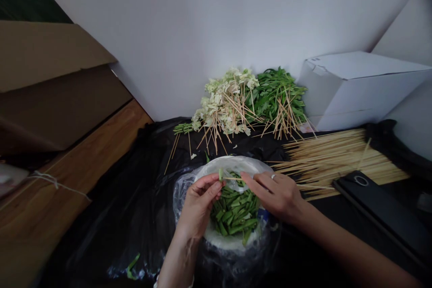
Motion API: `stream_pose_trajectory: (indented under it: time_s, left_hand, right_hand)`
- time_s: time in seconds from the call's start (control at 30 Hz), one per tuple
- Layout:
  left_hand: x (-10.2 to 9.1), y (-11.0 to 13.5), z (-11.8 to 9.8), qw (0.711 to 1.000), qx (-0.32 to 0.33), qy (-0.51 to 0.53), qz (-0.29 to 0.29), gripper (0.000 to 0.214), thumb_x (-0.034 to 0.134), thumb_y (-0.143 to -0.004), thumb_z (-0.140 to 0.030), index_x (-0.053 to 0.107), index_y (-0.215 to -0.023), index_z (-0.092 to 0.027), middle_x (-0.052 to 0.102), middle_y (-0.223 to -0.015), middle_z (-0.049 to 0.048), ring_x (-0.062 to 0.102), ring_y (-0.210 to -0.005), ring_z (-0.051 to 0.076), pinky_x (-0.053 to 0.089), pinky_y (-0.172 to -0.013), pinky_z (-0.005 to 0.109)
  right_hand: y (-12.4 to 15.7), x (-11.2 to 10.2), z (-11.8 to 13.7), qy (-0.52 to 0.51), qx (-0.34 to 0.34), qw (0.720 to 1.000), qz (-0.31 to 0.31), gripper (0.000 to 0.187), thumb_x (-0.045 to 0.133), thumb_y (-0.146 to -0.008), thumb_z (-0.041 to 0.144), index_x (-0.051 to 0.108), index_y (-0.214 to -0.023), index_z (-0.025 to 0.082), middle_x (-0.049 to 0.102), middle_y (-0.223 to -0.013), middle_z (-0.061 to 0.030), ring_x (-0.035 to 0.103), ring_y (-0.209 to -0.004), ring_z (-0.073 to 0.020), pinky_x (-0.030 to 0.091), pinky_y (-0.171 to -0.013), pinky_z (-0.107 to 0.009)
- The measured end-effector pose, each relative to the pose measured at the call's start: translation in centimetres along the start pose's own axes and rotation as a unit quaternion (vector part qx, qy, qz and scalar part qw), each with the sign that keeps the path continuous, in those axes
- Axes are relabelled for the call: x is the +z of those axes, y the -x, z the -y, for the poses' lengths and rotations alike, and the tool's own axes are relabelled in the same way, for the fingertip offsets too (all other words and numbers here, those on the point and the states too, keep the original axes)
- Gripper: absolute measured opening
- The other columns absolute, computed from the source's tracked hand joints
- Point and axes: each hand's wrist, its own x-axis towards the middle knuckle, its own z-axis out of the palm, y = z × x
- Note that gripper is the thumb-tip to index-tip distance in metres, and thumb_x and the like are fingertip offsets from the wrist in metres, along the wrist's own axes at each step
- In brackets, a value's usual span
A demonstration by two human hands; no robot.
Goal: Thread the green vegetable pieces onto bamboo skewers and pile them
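Observation:
My left hand (pixel 201 198) pinches a short piece of green bean (pixel 221 174) between thumb and fingertips, above a bowl (pixel 216 165) lined with clear plastic. From the right, my right hand (pixel 278 193), a ring on one finger, grips a thin wooden skewer (pixel 232 178). The skewer's tip meets the bean piece at my left fingers; whether it has pierced through is hard to see. Cut green beans (pixel 236 213) fill the bowl below both hands.
Loose skewers (pixel 337 157) lie at the right, beside a dark phone (pixel 381 211). Skewered pale leaves (pixel 226 99), leafy greens (pixel 275 94) and a few skewered beans (pixel 182 128) rest by the wall. A white box (pixel 364 85) and cardboard box (pixel 54 94) flank the black plastic sheet (pixel 118 216).

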Motion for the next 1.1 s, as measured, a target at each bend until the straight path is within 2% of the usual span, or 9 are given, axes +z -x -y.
stream_pose_trajectory:
  time_s: [0.2, 0.4, 0.7, 0.9, 1.0, 1.1]
  left_hand:
    - [0.0, -0.1, 0.2, 0.999, 0.031, -0.033, -0.012, 0.027, 0.091, -0.057, -0.027, 0.080, -0.080, -0.020, 0.075, -0.075, 0.0012, 0.066, -0.071, 0.013, 0.050, -0.068, 0.022]
    - [0.3, -0.1, 0.6, 0.999, 0.030, -0.028, -0.023, 0.029, 0.092, -0.054, -0.033, 0.079, -0.075, -0.020, 0.073, -0.069, -0.0004, 0.063, -0.064, 0.011, 0.049, -0.063, 0.021]
    - [1.3, 0.4, 1.1, 0.997, 0.034, -0.067, 0.005, 0.020, 0.089, -0.059, -0.029, 0.078, -0.073, -0.021, 0.076, -0.073, 0.0005, 0.066, -0.067, 0.014, 0.053, -0.072, 0.027]
    - [2.0, 0.4, 1.6, 0.993, 0.028, -0.104, 0.046, 0.020, 0.086, -0.061, -0.031, 0.078, -0.075, -0.020, 0.078, -0.081, 0.0041, 0.069, -0.075, 0.019, 0.054, -0.076, 0.032]
    - [1.3, 0.2, 0.3, 0.978, 0.060, -0.186, 0.067, 0.018, 0.082, -0.066, -0.032, 0.079, -0.080, -0.020, 0.078, -0.085, 0.0055, 0.069, -0.079, 0.022, 0.053, -0.076, 0.033]
    - [0.0, 0.3, -1.3, 0.935, 0.114, -0.326, 0.078, 0.011, 0.075, -0.073, -0.030, 0.078, -0.077, -0.020, 0.076, -0.078, 0.0053, 0.066, -0.074, 0.022, 0.051, -0.070, 0.031]
  right_hand:
    - [0.1, 0.1, 0.2, 0.004, 0.000, 1.000, 0.011, 0.035, 0.053, -0.091, 0.011, 0.057, -0.126, 0.011, 0.066, -0.076, -0.0024, 0.056, -0.065, -0.0128, 0.040, -0.057, -0.030]
    - [0.0, 0.2, 0.4, 0.008, -0.010, 1.000, -0.008, 0.031, 0.057, -0.089, 0.011, 0.059, -0.120, 0.008, 0.066, -0.075, -0.0029, 0.055, -0.062, -0.0124, 0.041, -0.057, -0.029]
    - [0.2, 0.3, 0.8, -0.038, -0.017, 0.999, -0.030, 0.027, 0.056, -0.090, 0.012, 0.058, -0.115, 0.003, 0.071, -0.085, -0.0101, 0.063, -0.075, -0.0163, 0.048, -0.066, -0.029]
    - [-0.1, 0.3, 1.1, -0.038, -0.018, 0.999, -0.019, 0.023, 0.057, -0.091, 0.015, 0.060, -0.112, 0.006, 0.069, -0.077, -0.0063, 0.061, -0.067, -0.0141, 0.046, -0.060, -0.028]
    - [-0.2, 0.1, 0.7, -0.035, -0.019, 0.999, -0.025, 0.023, 0.056, -0.091, 0.014, 0.061, -0.112, 0.006, 0.068, -0.077, -0.0066, 0.061, -0.067, -0.0140, 0.046, -0.061, -0.028]
    - [-0.3, -0.1, 0.3, -0.030, -0.001, 0.999, -0.031, 0.022, 0.054, -0.092, 0.014, 0.061, -0.112, 0.008, 0.069, -0.078, -0.0067, 0.061, -0.070, -0.0144, 0.047, -0.065, -0.028]
